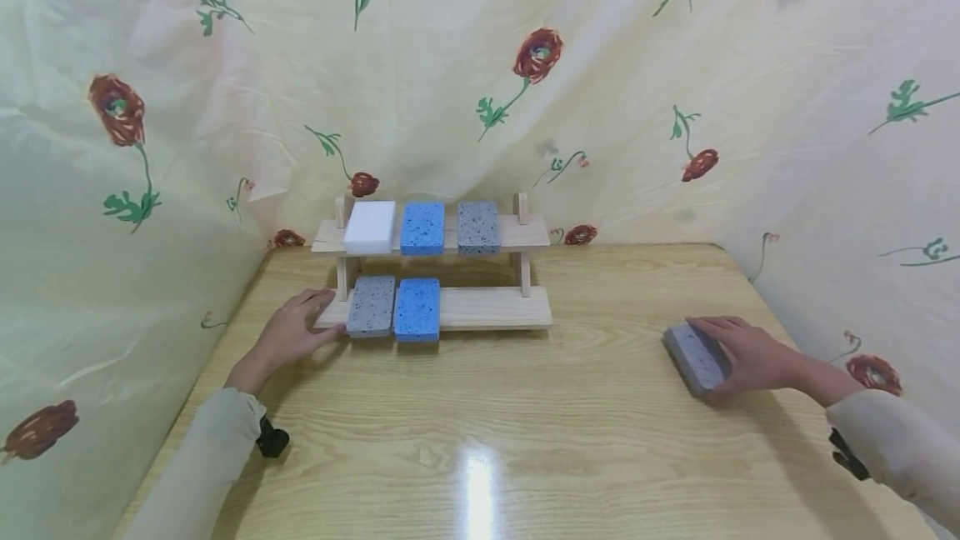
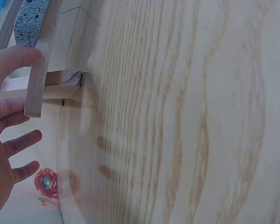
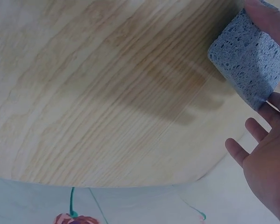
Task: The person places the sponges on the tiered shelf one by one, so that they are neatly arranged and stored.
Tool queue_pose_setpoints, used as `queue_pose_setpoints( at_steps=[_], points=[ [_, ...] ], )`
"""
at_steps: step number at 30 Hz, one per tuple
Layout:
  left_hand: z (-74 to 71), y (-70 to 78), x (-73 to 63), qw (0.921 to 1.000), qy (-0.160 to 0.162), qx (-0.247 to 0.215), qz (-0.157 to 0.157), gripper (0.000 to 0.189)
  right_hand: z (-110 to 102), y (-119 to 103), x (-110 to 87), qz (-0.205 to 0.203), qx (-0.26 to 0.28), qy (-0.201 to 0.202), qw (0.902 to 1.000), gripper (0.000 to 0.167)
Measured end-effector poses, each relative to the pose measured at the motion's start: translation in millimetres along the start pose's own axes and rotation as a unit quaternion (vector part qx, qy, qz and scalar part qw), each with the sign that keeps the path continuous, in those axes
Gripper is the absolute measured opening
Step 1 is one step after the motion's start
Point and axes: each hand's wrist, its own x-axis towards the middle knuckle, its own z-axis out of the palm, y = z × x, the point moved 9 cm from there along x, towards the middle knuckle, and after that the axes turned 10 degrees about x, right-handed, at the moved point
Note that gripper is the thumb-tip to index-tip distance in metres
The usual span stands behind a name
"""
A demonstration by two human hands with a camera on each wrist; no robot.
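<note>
My left hand (image 1: 294, 330) is at the left end of a two-tier wooden shelf (image 1: 495, 308). In the left wrist view the thumb lies along the lower board's front edge (image 2: 39, 84), with the index finger on its other side and the remaining fingers spread. Beside that thumb, a grey sponge (image 1: 372, 307) sits on the lower board, and right of it a blue sponge (image 1: 417, 310). Over at the right of the table, my right hand (image 1: 753, 357) pinches another grey sponge (image 3: 247, 56) between thumb and index finger, its other fingers spread.
On the upper board stand a white sponge (image 1: 371, 227), a blue sponge (image 1: 423, 228) and a grey sponge (image 1: 478, 227). Behind the wood-grain table (image 1: 570, 432) hangs a flower-print cloth (image 1: 427, 90), which also covers both sides.
</note>
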Motion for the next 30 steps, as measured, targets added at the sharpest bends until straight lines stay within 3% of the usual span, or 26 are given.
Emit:
queue_pose_setpoints(
  at_steps=[21,30],
  points=[
    [0.7,-0.2,1.8,1.0000,0.000,-0.008,0.001,0.076,-1.5,-14.9,15.8,-0.015,0.053,0.012,0.9984,0.121],
    [-1.2,0.7,0.2,1.0000,0.008,-0.006,0.002,0.074,-4.2,-26.5,24.5,-0.046,0.058,0.030,0.9968,0.120]
  ],
)
